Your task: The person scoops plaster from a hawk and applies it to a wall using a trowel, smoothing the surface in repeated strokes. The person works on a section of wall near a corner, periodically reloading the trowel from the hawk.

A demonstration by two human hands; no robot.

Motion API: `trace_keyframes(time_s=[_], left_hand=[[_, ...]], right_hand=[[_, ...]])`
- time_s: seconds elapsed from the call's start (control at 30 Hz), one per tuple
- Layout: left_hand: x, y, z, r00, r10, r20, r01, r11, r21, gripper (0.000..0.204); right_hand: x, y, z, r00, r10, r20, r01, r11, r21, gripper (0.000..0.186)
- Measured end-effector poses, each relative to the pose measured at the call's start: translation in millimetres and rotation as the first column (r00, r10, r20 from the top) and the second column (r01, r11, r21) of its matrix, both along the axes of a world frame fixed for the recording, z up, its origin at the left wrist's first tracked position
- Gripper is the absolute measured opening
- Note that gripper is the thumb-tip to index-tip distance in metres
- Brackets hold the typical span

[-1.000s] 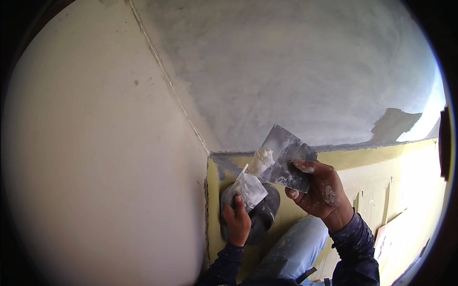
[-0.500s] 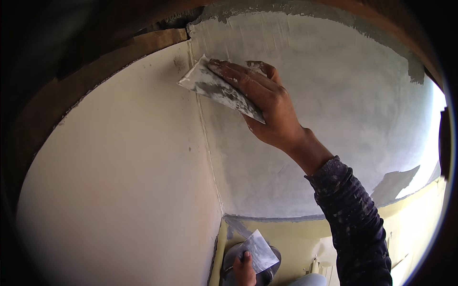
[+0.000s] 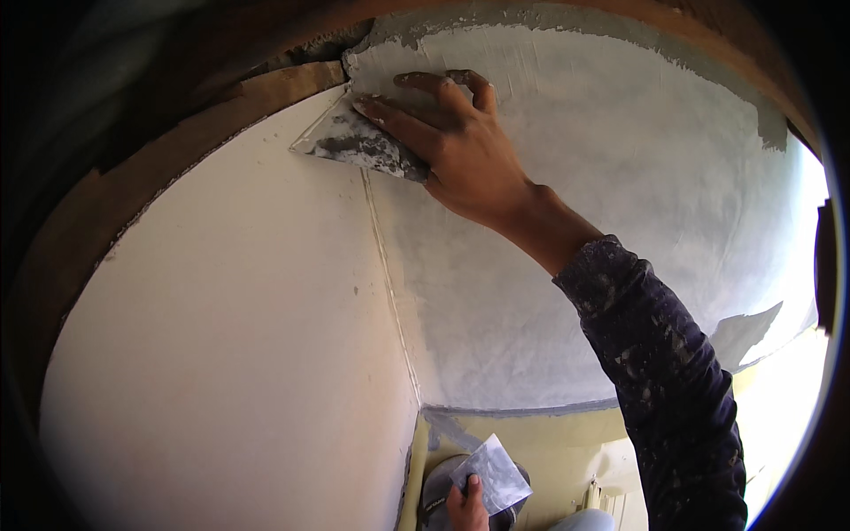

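Observation:
My right hand [image 3: 465, 146] grips a putty-smeared scraper blade [image 3: 359, 142], its thumb side hidden behind it. The blade lies against the top of the corner where the pale wall [image 3: 230, 310] meets the grey plastered wall [image 3: 567, 239]. Its left edge reaches over onto the pale wall. Low down, my left hand [image 3: 467, 509] holds a second scraper blade [image 3: 496, 473], flat and whitish grey, with the thumb on top. A thin ridge of white filler [image 3: 390, 283] runs down the corner below the right hand.
A brown band [image 3: 186, 142] edges the pale wall at the top. Rough darker plaster [image 3: 549, 16] borders the grey wall above. Below lies a yellowish floor [image 3: 558, 460] with a dark sandal [image 3: 438, 487] behind the left hand's blade. Bright light comes from the right.
My right hand has moved up and left with its scraper, which now tilts across the corner onto the pale wall. The left hand and its blade have shifted slightly right and down in view.

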State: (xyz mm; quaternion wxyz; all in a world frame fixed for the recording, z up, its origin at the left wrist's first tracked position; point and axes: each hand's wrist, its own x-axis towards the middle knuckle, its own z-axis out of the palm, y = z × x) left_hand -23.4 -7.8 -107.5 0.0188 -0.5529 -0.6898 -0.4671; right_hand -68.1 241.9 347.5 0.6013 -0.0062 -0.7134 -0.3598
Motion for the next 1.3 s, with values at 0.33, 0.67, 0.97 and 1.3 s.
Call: trace_keyframes(time_s=[0.33, 0.67, 0.97, 1.3], left_hand=[[1.7, 1.3, 9.7, 0.997, -0.030, 0.066, 0.031, 0.999, -0.016, 0.042], [9.3, 7.5, 30.1, 0.807, -0.044, 0.589, 0.030, 0.999, 0.033, 0.041], [9.6, 12.2, 35.4, 0.744, -0.086, 0.663, 0.019, 0.994, 0.108, 0.041], [12.3, 13.3, 46.5, 0.661, -0.065, 0.748, -0.036, 0.992, 0.118, 0.042]], right_hand=[[-0.2, 0.4, 4.0, 1.000, -0.011, 0.002, 0.011, 1.000, 0.006, 0.047], [-5.4, -11.1, -20.4, 0.997, 0.017, 0.069, -0.010, 0.995, -0.094, 0.045], [6.8, -42.8, -140.0, 0.973, 0.079, 0.219, -0.004, 0.948, -0.320, 0.047], [1.8, -12.4, -29.9, 0.998, 0.061, -0.032, -0.065, 0.983, -0.173, 0.053]])
